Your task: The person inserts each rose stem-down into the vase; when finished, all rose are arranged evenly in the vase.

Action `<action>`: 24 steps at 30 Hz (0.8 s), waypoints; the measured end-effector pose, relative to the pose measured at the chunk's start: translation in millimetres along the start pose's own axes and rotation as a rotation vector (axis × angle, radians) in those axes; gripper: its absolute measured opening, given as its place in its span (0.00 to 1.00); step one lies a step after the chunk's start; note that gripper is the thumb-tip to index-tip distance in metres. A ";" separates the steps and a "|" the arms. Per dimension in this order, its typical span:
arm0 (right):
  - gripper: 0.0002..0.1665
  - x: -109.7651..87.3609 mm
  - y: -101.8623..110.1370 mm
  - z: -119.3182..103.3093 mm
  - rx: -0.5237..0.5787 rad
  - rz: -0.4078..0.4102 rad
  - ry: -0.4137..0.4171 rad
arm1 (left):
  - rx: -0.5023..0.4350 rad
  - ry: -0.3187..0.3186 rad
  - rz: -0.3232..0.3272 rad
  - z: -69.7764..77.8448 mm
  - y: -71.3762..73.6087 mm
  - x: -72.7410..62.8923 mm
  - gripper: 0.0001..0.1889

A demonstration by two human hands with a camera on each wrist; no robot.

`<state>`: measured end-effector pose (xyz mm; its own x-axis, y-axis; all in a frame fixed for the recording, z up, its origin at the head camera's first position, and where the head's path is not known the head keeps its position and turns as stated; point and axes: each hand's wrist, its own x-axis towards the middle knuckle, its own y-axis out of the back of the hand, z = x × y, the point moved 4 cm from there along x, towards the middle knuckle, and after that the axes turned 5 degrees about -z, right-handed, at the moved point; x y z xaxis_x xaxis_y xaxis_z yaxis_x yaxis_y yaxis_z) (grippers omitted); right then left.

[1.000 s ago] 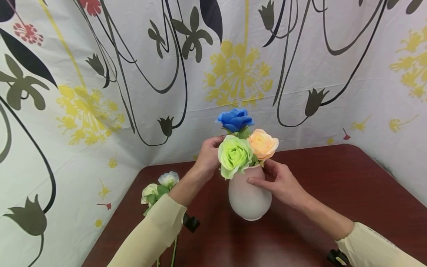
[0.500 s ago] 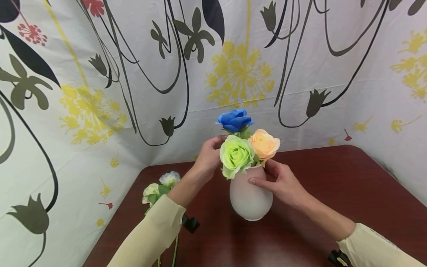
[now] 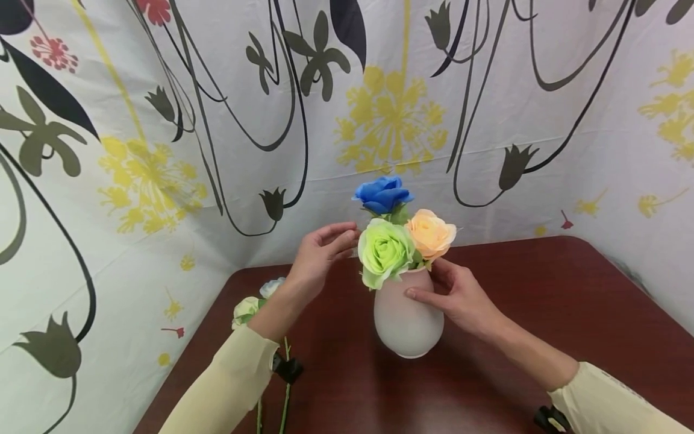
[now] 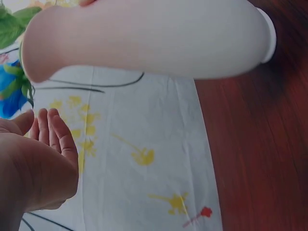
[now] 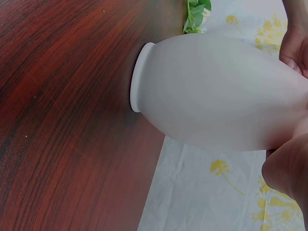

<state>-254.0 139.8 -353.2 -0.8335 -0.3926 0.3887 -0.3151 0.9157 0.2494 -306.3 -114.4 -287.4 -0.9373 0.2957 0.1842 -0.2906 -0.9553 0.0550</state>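
A pale white vase [image 3: 408, 316] stands upright on the table, holding a blue rose [image 3: 382, 194], a light green rose [image 3: 385, 252] and a peach rose [image 3: 431, 234]. My right hand [image 3: 461, 299] grips the vase near its neck, thumb across the front and the other fingers behind. To the left of the green rose is my left hand [image 3: 321, 256], its fingers loosely extended and nothing in them. In the left wrist view the left hand [image 4: 43, 159] is apart from the vase [image 4: 144, 38], below the blue rose [image 4: 12, 91].
On the dark red wooden table [image 3: 542, 301], a cream-green rose [image 3: 246, 309] and a pale blue-white rose [image 3: 271, 287] lie at the left, partly hidden by my left forearm. Their stems run toward the front edge. A flower-printed cloth [image 3: 325, 150] hangs behind the table.
My left hand has come away from the flowers, moving left and loosening its fingers. The right hand keeps its grip on the vase, which stays in place.
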 end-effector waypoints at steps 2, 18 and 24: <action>0.37 0.5 -0.1 0.0 -0.002 -0.001 0.005 | -0.005 0.003 0.035 -2.2 10.4 -2.5 0.16; 0.37 0.7 0.0 -0.5 -0.016 -0.006 -0.006 | -0.120 0.005 0.379 -35.5 100.4 -22.7 0.22; 0.37 0.5 0.1 0.0 -0.012 -0.008 -0.006 | -0.111 0.033 0.467 -60.9 125.8 -35.5 0.22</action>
<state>-254.5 139.7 -353.0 -0.8340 -0.3990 0.3811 -0.3161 0.9116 0.2626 -321.3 -244.9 -346.8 -0.9776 -0.1633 0.1331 0.1459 -0.9805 -0.1318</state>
